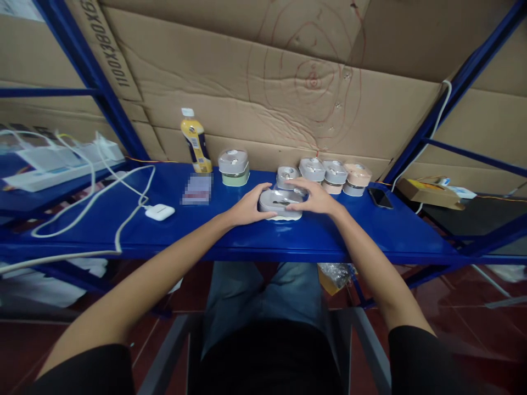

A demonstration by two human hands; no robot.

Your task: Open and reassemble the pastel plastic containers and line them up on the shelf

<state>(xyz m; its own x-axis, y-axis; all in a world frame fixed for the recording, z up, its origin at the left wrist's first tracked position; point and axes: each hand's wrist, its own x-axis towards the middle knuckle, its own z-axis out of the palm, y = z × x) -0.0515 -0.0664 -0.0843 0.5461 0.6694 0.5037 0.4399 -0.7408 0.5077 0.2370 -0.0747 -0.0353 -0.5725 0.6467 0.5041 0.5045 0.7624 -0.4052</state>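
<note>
A grey oval container [279, 201] with a dark slot on top and a pale base rests on the blue table [197, 233], in front of my body. My left hand [254, 207] curves round its left side, thumb at the near edge and fingers at the far edge. From the right, my right hand [315, 197] grips the same container, with its fingertips on the top and far side. Just behind it sits a small grey round container [287, 175], partly covered by my right hand's fingers.
Stacked grey, pink and green containers [234, 167] line the back, beside a yellow bottle [196, 144]. A phone [380, 198] lies right. Left are a white case [160, 212], looping white cables and a power strip [61, 170]. Cardboard [197, 71] stands behind.
</note>
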